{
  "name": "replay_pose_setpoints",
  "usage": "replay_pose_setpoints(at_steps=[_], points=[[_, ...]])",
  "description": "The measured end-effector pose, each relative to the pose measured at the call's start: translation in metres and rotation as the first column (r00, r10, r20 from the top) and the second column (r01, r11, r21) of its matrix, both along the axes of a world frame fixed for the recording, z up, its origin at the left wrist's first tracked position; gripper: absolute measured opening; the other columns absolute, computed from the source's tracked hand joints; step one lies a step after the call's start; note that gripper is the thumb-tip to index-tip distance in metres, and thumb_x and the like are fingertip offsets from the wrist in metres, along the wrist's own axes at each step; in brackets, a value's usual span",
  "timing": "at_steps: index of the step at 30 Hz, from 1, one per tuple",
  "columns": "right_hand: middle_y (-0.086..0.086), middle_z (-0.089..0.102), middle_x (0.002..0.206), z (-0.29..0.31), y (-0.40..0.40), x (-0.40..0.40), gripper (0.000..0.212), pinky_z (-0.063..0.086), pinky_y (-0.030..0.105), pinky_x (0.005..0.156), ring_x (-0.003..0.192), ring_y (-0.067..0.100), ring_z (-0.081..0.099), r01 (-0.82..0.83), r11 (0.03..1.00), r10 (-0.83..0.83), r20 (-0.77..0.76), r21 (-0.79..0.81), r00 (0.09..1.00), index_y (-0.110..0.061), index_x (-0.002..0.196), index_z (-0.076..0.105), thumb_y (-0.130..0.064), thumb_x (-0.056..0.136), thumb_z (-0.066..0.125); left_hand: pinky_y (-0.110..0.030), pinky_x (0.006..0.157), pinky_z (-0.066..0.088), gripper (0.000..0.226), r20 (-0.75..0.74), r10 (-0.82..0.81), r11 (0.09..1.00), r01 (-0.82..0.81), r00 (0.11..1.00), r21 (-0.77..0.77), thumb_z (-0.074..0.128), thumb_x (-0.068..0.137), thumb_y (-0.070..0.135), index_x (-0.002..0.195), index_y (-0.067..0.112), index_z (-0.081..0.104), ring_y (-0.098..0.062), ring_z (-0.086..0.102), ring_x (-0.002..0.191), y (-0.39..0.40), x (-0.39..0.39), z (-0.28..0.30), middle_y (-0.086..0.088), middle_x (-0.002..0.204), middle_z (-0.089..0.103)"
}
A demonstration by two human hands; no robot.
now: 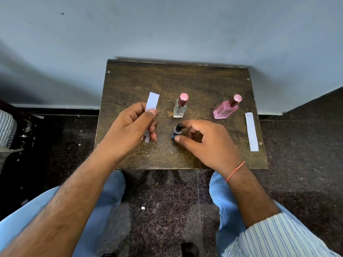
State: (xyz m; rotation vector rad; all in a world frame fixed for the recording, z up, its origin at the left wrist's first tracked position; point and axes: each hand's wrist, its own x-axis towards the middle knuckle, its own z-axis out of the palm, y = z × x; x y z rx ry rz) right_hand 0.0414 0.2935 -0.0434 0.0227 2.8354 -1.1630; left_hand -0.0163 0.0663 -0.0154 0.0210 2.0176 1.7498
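The small blue bottle (pixel 177 131) stands upright just six o'clock of the table's (pixel 185 78) centre. My right hand (pixel 206 143) curls thumb and forefinger round it, I judge to steady it for uncapping. At its nine o'clock my left hand (pixel 131 125) pinches a paper strip (pixel 152 101), free end up, ready for a sample. A clear bottle (pixel 180 108) stands at twelve, with a pink bottle (pixel 225 108) and a spare strip (pixel 251 131) toward two and three.

The left hand (pixel 133 125) pinches a paper strip (pixel 152 101) above the table (pixel 185 78). The right hand (pixel 206 143) holds a small blue bottle (pixel 177 131) between thumb and forefinger. Behind stand a clear bottle (pixel 180 108) and a pink bottle (pixel 225 108).
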Motion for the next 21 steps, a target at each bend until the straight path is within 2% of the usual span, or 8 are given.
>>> replay_pose_setpoints(at_steps=[2, 5, 8, 9, 12, 17, 21], points=[[-0.014, 0.072, 0.082, 0.000, 0.000, 0.000, 0.021, 0.056, 0.035, 0.071, 0.074, 0.004, 0.065, 0.016, 0.999, -0.016, -0.002, -0.043, 1.000, -0.035, 0.109, 0.080, -0.043, 0.090, 0.085, -0.054, 0.083, 0.056, 0.033, -0.011, -0.009, 1.000, 0.009, 1.000, -0.001, 0.053, 0.113, 0.025, 0.106, -0.007, 0.057, -0.015, 0.062, 0.062, -0.001, 0.000, -0.001, 0.004, 0.068, 0.056], [-0.015, 0.071, 0.080, -0.001, -0.003, 0.002, 0.016, 0.052, 0.026, 0.067, 0.066, 0.006, 0.061, 0.063, 0.973, -0.052, 0.056, -0.223, 0.997, -0.036, 0.102, 0.078, -0.034, 0.089, 0.088, -0.048, 0.080, 0.057, 0.027, -0.024, -0.024, 1.000, 0.024, 0.999, -0.003, 0.058, 0.111, 0.025, 0.104, -0.001, 0.063, -0.015, 0.061, 0.064, -0.001, 0.000, -0.003, 0.005, 0.068, 0.055], [0.004, 0.081, 0.095, 0.004, -0.007, 0.003, 0.019, 0.060, 0.039, 0.067, 0.080, 0.042, 0.072, 0.104, 0.842, -0.007, 0.182, -0.529, 0.983, -0.031, 0.109, 0.076, -0.031, 0.091, 0.081, -0.036, 0.073, 0.057, 0.014, -0.046, -0.066, 0.998, 0.067, 0.997, 0.001, 0.062, 0.108, 0.021, 0.111, 0.013, 0.073, -0.012, 0.059, 0.063, 0.000, 0.002, -0.002, 0.006, 0.067, 0.056], [0.005, 0.082, 0.100, 0.006, -0.007, 0.004, 0.021, 0.058, 0.039, 0.063, 0.082, 0.041, 0.074, 0.109, 0.807, 0.014, 0.204, -0.580, 0.979, -0.025, 0.113, 0.074, -0.027, 0.093, 0.079, -0.036, 0.072, 0.055, 0.014, -0.057, -0.089, 0.996, 0.089, 0.994, 0.005, 0.064, 0.107, 0.021, 0.113, 0.017, 0.076, -0.011, 0.058, 0.064, 0.000, 0.002, -0.002, 0.007, 0.067, 0.057], [0.001, 0.082, 0.093, 0.013, -0.008, 0.004, 0.024, 0.055, 0.041, 0.061, 0.078, 0.028, 0.078, 0.104, 0.754, 0.062, 0.228, -0.649, 0.972, -0.010, 0.117, 0.069, -0.019, 0.095, 0.073, -0.035, 0.070, 0.049, 0.022, -0.061, -0.132, 0.990, 0.135, 0.989, 0.042, 0.069, 0.101, 0.027, 0.119, 0.024, 0.080, -0.011, 0.055, 0.067, 0.000, 0.003, -0.002, 0.004, 0.071, 0.059], [0.014, 0.084, 0.104, 0.022, -0.009, 0.006, 0.020, 0.056, 0.040, 0.067, 0.080, 0.031, 0.073, 0.110, 0.682, 0.131, 0.268, -0.723, 0.955, -0.012, 0.116, 0.071, -0.018, 0.097, 0.067, -0.045, 0.078, 0.045, 0.032, -0.009, -0.124, 0.982, 0.124, 0.992, 0.145, 0.070, 0.093, 0.031, 0.123, 0.022, 0.079, -0.007, 0.051, 0.061, 0.001, 0.004, -0.001, 0.015, 0.067, 0.063], [0.015, 0.083, 0.103, 0.023, -0.009, 0.007, 0.025, 0.057, 0.039, 0.070, 0.083, 0.030, 0.074, 0.110, 0.655, 0.210, 0.320, -0.748, 0.924, -0.009, 0.120, 0.074, -0.019, 0.099, 0.064, -0.041, 0.078, 0.047, 0.027, 0.038, -0.085, 0.975, 0.075, 0.996, 0.209, 0.070, 0.093, 0.030, 0.116, 0.020, 0.081, -0.006, 0.049, 0.058, 0.003, 0.005, -0.003, 0.014, 0.065, 0.067]])
